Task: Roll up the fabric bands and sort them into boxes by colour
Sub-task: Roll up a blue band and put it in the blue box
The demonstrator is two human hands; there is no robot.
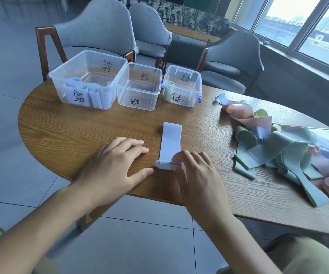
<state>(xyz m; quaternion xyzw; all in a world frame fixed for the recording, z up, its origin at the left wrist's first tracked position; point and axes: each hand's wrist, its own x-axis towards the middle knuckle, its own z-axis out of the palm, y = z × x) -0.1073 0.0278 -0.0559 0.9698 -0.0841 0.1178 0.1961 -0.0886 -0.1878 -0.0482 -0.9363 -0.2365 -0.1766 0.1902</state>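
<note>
- The person's forearms reach in from the bottom edge, nearest the camera; below them lie trouser-clad knees and a grey tiled floor (139,244).
- The wooden table (80,125), rounded at its left end, carries everything else.
- Grey padded chairs (100,26) stand behind the table, and a window (308,22) fills the upper right.
- A loose pile of bands (290,151) in green, pink and pale blue sprawls across the table's right side, well apart from the boxes.
- The large clear box (88,80), at the far left of the row, holds several rolled pale blue bands leaning against its front wall.
- The middle clear box (139,87) stands just beside it, a handwritten mark on its front.
- The small clear box (182,86), with blue clips, holds one rolled green band.
- The left hand (116,165) lies flat on the table with fingers straight and spread, thumb tip just beside the roll's left end, gripping nothing.
- The right hand (195,173) has its fingers curled over the rolled end of the band, pinching it.
- The pale blue band (170,141) lies flat on the table between the hands, running away from the person; its near end is wound into a small tight roll (162,165).
</note>
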